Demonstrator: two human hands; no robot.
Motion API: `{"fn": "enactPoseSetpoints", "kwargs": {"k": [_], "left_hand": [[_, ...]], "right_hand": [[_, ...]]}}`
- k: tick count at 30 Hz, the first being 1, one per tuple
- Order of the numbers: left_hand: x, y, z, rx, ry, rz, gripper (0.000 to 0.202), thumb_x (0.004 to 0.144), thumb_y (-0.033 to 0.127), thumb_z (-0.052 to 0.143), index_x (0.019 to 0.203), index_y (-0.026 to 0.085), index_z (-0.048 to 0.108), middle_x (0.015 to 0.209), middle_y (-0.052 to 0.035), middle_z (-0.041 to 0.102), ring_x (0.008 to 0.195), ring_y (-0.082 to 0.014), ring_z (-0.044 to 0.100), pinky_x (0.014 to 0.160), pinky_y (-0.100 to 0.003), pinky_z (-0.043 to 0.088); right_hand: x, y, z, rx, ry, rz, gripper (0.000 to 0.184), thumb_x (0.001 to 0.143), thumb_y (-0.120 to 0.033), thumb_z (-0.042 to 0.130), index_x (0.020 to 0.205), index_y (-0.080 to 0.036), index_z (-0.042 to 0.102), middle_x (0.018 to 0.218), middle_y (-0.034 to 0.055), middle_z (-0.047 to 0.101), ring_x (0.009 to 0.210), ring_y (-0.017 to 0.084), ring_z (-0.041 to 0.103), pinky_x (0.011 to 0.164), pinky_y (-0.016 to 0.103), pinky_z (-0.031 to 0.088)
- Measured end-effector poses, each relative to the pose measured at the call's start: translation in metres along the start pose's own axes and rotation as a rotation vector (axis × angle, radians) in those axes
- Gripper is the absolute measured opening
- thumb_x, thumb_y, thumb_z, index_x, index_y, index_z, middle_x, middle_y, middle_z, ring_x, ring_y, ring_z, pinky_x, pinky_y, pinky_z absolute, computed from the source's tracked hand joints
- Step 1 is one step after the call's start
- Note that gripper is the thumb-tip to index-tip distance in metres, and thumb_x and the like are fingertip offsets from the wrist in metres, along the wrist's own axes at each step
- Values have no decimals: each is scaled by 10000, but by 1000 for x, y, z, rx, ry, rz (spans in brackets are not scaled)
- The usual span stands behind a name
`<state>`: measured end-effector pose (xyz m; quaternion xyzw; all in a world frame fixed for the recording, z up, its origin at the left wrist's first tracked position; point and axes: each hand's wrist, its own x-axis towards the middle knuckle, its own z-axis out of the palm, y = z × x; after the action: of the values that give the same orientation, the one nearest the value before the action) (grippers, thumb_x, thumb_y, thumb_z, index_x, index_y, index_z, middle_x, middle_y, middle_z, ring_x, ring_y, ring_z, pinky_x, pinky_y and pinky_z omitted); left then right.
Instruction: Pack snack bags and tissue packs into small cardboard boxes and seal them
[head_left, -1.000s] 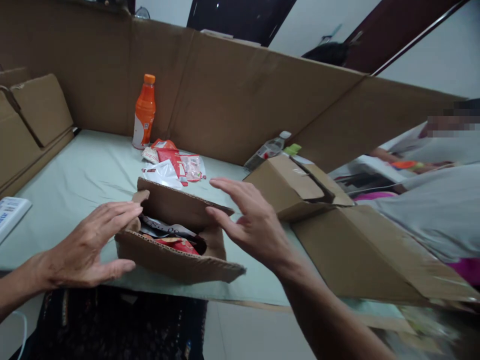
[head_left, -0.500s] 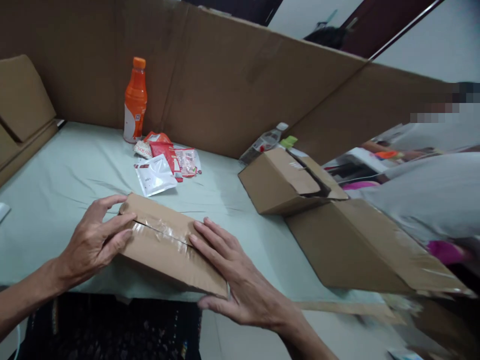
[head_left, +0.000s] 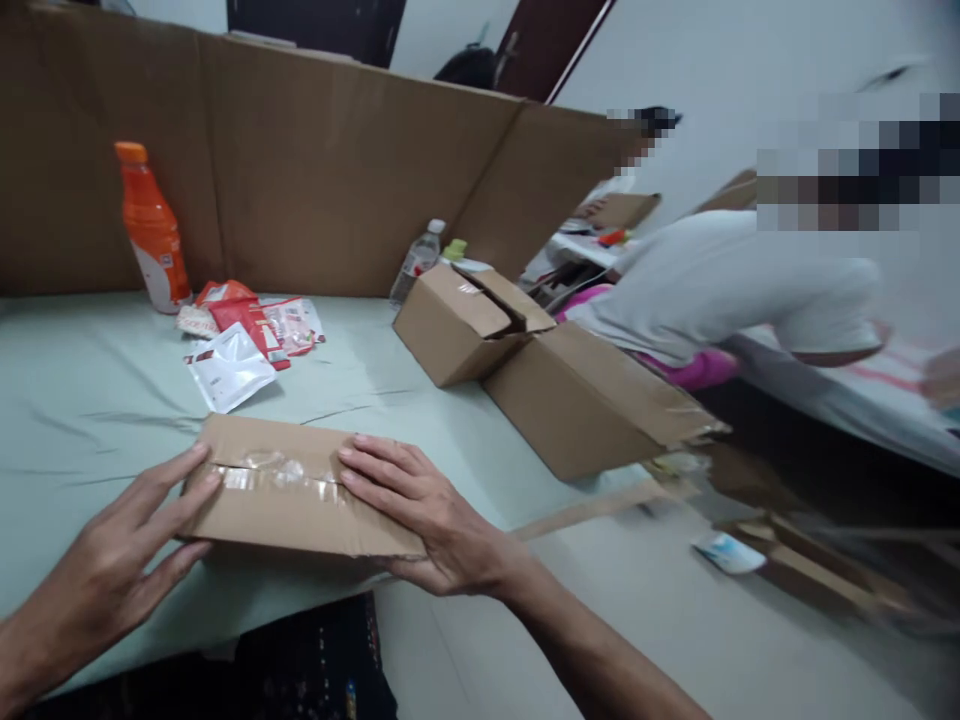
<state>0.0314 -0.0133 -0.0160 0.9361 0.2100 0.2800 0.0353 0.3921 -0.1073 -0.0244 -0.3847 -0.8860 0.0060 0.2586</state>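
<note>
A small closed cardboard box [head_left: 292,510] lies in front of me near the table's front edge, with clear tape [head_left: 289,468] across the seam on its top. My left hand [head_left: 127,555] holds its left end, the fingertips on the top edge and the thumb against the near side. Around the right end is my right hand [head_left: 427,515], fingers laid over the top and thumb low at the front, partly hidden. Just beyond the box lie a white sachet [head_left: 231,368] and several red snack packets [head_left: 244,325].
An orange bottle [head_left: 154,235] stands against the cardboard partition [head_left: 337,170]. To the right are open cardboard boxes [head_left: 577,400], with a clear plastic bottle [head_left: 417,262] behind them. Another person in a grey top [head_left: 697,280] bends over beyond.
My view has swung to the right, so the table things appear further left and more of the other person shows. Both hands stay on the box.
</note>
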Motion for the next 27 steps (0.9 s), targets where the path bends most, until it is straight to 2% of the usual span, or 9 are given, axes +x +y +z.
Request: {"fn": "enactPoseSetpoints", "kwargs": {"k": [3, 6, 9, 12, 15, 17, 19, 23, 27], "left_hand": [[53, 14, 40, -108, -21, 92, 513, 1048, 187, 511, 1556, 225, 455, 1593, -159, 492, 1437, -304, 533, 1139, -467, 541], [132, 34, 92, -312, -164, 158, 453, 1014, 174, 555, 1467, 176, 532, 1607, -189, 474, 1472, -317, 491, 1173, -515, 495], [215, 62, 150, -502, -297, 44, 483, 917, 138, 653, 1391, 215, 602, 1611, -127, 491, 1493, -301, 467, 1257, -505, 383], [266, 100, 205, -528, -265, -63, 619, 931, 110, 552, 1536, 181, 441, 1693, -153, 342, 1596, -312, 268, 1314, -534, 248], [278, 134, 249, -554, -274, -166, 825, 915, 173, 562, 1630, 45, 173, 1736, -268, 79, 1629, -380, 41, 1330, -560, 148], [274, 147, 271, -588, -357, -169, 957, 862, 235, 638, 1630, 6, 116, 1720, -317, 57, 1618, -420, 73, 1321, -552, 201], [269, 152, 287, -620, -449, -151, 1038, 812, 271, 680, 1641, 44, 97, 1719, -310, 94, 1605, -429, 154, 1300, -559, 265], [268, 145, 302, -630, -543, -123, 1105, 794, 283, 668, 1658, 128, -3, 1745, -247, 49, 1613, -403, 147, 1298, -577, 262], [259, 137, 296, -590, -617, -51, 1049, 788, 251, 655, 1647, 70, 82, 1720, -276, 160, 1593, -433, 204, 1279, -600, 276]], "right_hand": [[-52, 0, -21, -79, 70, 150, 694, 1042, -515, 470, 1643, -198, 327, 1563, 165, 536, 1520, 332, 404, 1158, 555, 446], [-111, 1, -41, -202, 185, 338, 636, 1033, -420, 530, 1621, -226, 387, 1558, 148, 541, 1494, 337, 442, 1159, 546, 457], [-163, 10, -56, -359, 292, 557, 584, 1009, -353, 581, 1576, -270, 467, 1530, 119, 575, 1454, 340, 492, 1169, 558, 445], [-193, 31, -64, -500, 362, 756, 528, 1001, -415, 576, 1505, -259, 554, 1484, 128, 613, 1404, 353, 541, 1158, 584, 447], [-197, 56, -64, -602, 429, 926, 505, 989, -479, 544, 1403, -205, 639, 1429, 162, 646, 1366, 374, 563, 1133, 606, 451], [-188, 70, -61, -665, 460, 1027, 491, 983, -482, 533, 1351, -188, 673, 1400, 177, 661, 1352, 389, 562, 1120, 625, 440], [-176, 79, -57, -707, 469, 1095, 473, 982, -471, 527, 1328, -190, 686, 1384, 179, 671, 1346, 392, 558, 1118, 632, 420], [-163, 93, -54, -728, 462, 1121, 474, 978, -465, 512, 1325, -184, 672, 1378, 181, 676, 1342, 383, 557, 1134, 620, 377], [-171, 101, -55, -697, 466, 1107, 616, 967, -573, 485, 1405, -152, 594, 1397, 218, 647, 1334, 416, 558, 1099, 651, 396]]}}
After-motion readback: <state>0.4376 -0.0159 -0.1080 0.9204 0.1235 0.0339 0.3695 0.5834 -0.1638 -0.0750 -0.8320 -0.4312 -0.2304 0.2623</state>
